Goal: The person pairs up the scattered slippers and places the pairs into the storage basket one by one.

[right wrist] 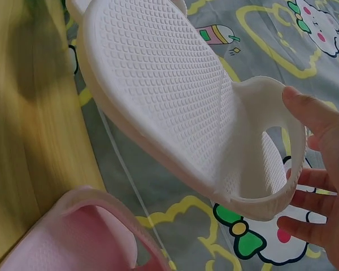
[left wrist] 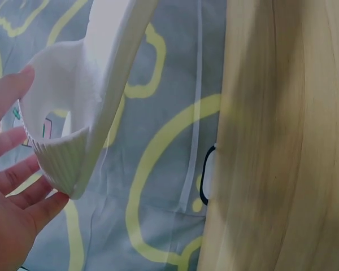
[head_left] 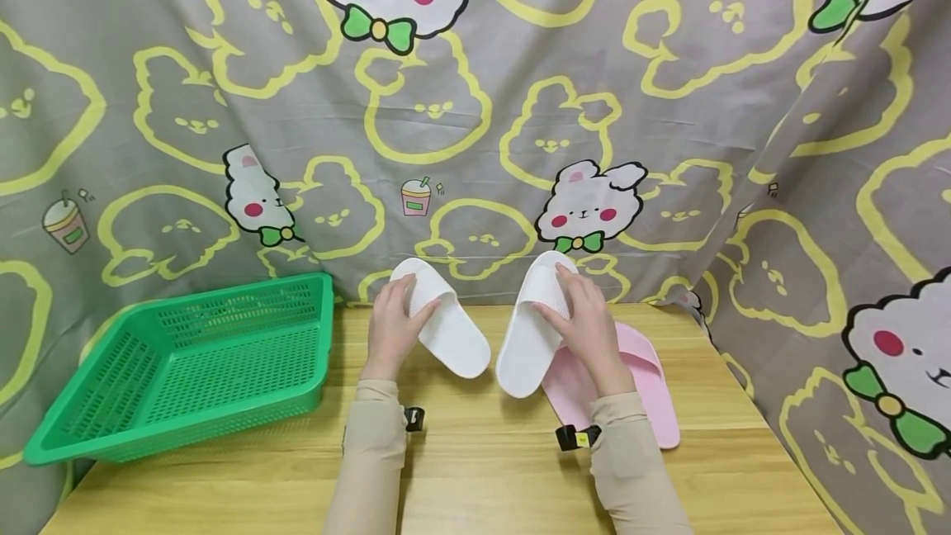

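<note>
Two white slippers are held up over the table, one per hand, toes pointing away. My left hand (head_left: 391,330) grips the left white slipper (head_left: 458,343) by its strap, thumb on one edge and fingertips along the ribbed outer side in the left wrist view. The right white slipper (head_left: 526,353) is gripped likewise at its strap by my right hand (head_left: 592,335). Its textured footbed shows large in the right wrist view. The two heels tilt toward each other with a narrow gap between. Pink slippers (head_left: 657,407) lie beneath my right wrist, partly hidden by it.
A green plastic basket (head_left: 215,429) with perforated sides stands at the left of the wooden table (head_left: 475,477). Behind and at the sides hangs a grey patterned cloth (head_left: 446,229), meeting the table's back edge. Both wrists wear black camera mounts.
</note>
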### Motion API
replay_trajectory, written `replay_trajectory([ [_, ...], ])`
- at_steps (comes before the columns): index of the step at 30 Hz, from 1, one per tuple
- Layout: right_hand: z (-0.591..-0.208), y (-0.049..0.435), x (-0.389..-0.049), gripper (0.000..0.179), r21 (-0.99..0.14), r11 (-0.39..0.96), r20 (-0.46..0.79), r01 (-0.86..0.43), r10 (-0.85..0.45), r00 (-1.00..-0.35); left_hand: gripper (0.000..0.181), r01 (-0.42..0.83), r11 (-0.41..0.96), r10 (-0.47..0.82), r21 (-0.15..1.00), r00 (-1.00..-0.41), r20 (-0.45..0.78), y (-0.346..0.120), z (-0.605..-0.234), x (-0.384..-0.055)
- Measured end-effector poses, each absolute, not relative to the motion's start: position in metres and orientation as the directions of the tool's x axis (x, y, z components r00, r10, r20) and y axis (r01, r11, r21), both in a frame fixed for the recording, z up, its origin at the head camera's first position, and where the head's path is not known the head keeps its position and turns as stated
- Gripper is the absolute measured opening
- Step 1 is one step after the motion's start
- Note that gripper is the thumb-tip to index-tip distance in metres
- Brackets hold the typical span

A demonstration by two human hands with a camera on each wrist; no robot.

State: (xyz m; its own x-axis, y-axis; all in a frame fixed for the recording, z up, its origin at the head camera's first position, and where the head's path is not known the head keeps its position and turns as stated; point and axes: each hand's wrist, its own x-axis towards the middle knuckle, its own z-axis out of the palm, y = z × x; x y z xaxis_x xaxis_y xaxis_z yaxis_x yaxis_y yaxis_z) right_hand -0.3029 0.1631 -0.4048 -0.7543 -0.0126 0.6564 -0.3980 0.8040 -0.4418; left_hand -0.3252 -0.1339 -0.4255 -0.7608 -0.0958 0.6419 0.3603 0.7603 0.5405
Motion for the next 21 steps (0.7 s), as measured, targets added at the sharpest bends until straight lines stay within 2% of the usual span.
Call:
replay_trajectory([
  [14, -0.4071, 0.1679, -0.3067, 0.073, -0.477, 0.795, 0.697, -0.374, 0.082, -0.712, 0.067, 0.306, 0.754, -0.171, 0.582, -0.763, 0.623, -0.1278, -0.4220, -0.3249],
  [21, -0.4064, 0.1690, -0.3053, 0.074, -0.524, 0.776, 0.681, -0.352, 0.133, -0.720, 0.071, 0.293, 0.731, -0.204, 0.616, -0.768, 0.608, -0.1251, -0.4203, -0.3231],
])
